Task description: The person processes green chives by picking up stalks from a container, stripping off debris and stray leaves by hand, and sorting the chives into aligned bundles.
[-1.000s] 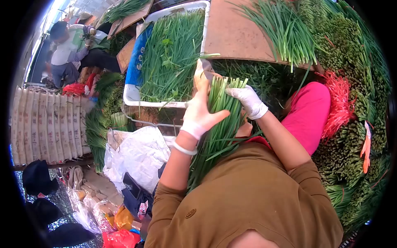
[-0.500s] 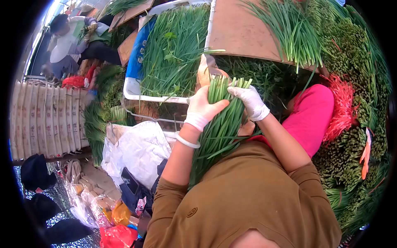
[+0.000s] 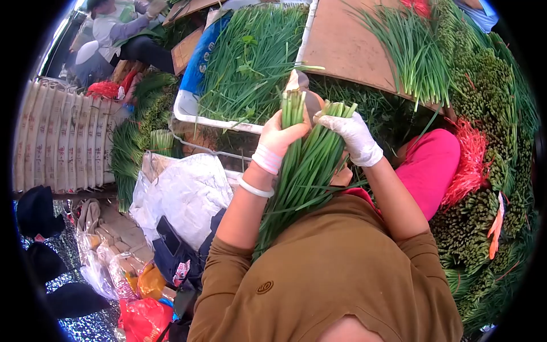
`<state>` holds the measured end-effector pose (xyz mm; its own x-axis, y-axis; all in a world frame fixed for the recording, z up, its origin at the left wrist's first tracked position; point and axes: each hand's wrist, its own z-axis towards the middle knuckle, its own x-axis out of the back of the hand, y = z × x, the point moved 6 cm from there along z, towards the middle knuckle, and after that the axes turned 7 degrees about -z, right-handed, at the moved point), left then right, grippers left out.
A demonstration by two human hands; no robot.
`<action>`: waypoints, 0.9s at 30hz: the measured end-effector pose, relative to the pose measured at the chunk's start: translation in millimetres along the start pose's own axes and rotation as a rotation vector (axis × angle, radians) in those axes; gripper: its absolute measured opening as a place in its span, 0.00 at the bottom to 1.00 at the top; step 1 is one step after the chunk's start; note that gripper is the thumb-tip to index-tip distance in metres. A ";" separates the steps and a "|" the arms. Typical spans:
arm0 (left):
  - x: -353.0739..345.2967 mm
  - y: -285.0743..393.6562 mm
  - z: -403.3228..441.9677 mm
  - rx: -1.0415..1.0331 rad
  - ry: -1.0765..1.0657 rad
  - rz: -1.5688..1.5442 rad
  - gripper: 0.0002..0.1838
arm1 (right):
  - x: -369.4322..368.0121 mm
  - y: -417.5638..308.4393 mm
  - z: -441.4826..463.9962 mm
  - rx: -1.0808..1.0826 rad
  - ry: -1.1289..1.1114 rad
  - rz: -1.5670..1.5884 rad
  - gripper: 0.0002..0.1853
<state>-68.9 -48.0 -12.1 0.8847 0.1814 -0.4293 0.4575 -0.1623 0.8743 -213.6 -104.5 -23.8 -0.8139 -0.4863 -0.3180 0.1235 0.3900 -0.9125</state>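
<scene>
Long green garlic chives (image 3: pixel 310 157) are held in front of the brown shirt, cut ends up and leaves hanging down towards my lap. My left hand (image 3: pixel 280 135) is wrapped round one part of the bunch, with the pale stem ends sticking out above the thumb. My right hand (image 3: pixel 350 134), in a white glove, grips the other part near its ends. A small gap shows between the two groups of stem ends, while the leaves below overlap. Behind my hands stands a white crate (image 3: pixel 232 125) filled with more chives.
A brown board (image 3: pixel 347 43) bears a loose pile of chives (image 3: pixel 413 62). Tied bundles (image 3: pixel 496 91) are stacked along the right, beside red plastic strings (image 3: pixel 467 162). White sacking (image 3: pixel 185 188) and bags lie at left. A co-worker (image 3: pixel 122 31) sits at the upper left.
The stem ends, close together before, now stand in two groups. My left hand has moved slightly up and away from my right hand with its part. The view has shifted a little.
</scene>
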 end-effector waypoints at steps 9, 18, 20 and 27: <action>-9.0 2.0 -10.1 -0.090 -0.040 0.103 0.24 | -11.3 -12.8 -4.0 0.135 -0.010 -0.212 0.09; 1.9 6.1 -18.5 -0.055 -0.084 -0.106 0.22 | -15.2 -11.4 -14.0 0.044 0.000 -0.067 0.07; -0.5 7.5 -20.4 -0.079 -0.088 -0.100 0.21 | -14.7 -9.0 -14.9 0.051 0.012 -0.065 0.05; 8.7 10.6 -23.1 -0.107 -0.028 -0.039 0.21 | -16.1 -8.9 -18.6 0.082 -0.002 0.080 0.05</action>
<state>-58.4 -25.7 -1.3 0.8694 0.1581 -0.4681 0.4807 -0.0514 0.8754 -212.2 -85.6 -5.7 -0.7984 -0.4576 -0.3913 0.2341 0.3628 -0.9020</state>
